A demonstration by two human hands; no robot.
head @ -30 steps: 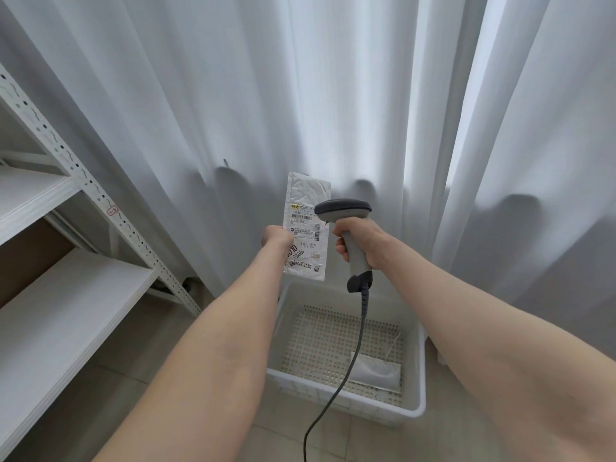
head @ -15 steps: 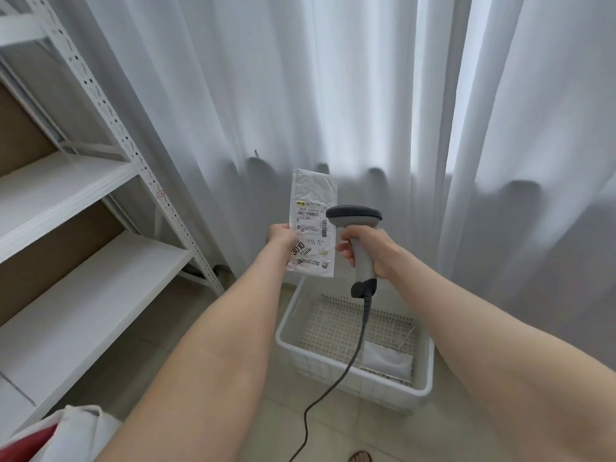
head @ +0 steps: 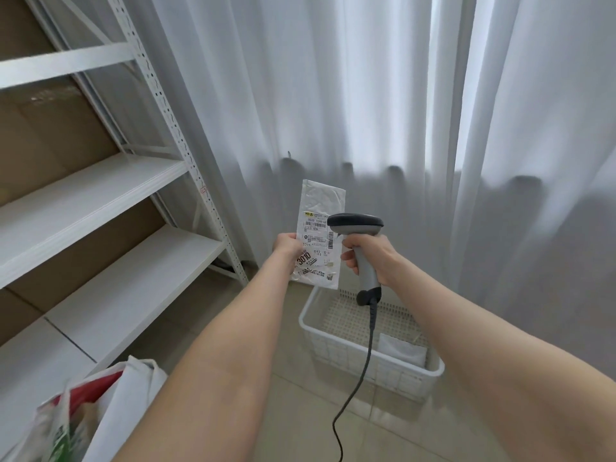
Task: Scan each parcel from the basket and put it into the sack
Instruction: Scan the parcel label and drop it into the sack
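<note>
White crinkled film is catching the window light as a person's left hand (head: pixel 286 245) is pinching a slim parcel (head: pixel 320 208) by its left edge. The hand is holding it upright in the air before the curtain (head: pixel 366 95), its printed label (head: pixel 318 248) facing the camera. The right hand (head: pixel 371 256) is wrapping its grip round the handle of a grey scanner (head: pixel 355 223), whose head is sitting just beside the label's right edge and overlapping it in view. The cable (head: pixel 366 355) is trailing down across the white basket (head: pixel 308 328) below. A second parcel (head: pixel 401 350) is lying flat in the basket's right end, and the sack (head: pixel 113 395) is standing open at lower left, beside the shelving (head: pixel 100 195).

The packet is looking light and thin, judging by how a pinch at one edge is carrying it. It is also looking only mildly stiff (it is standing tall without drooping, though the creases are suggesting soft film rather than card). Such film is likely slick, so a grip on the side edge, thumb in front and fingers behind, is probably serving best, leaving the barcodes uncovered for the scanner. Nothing is hinting at fragile contents, so dropping it into the sack should be asking little care. The flat one in the basket is likely needing a fingertip under a corner.
</note>
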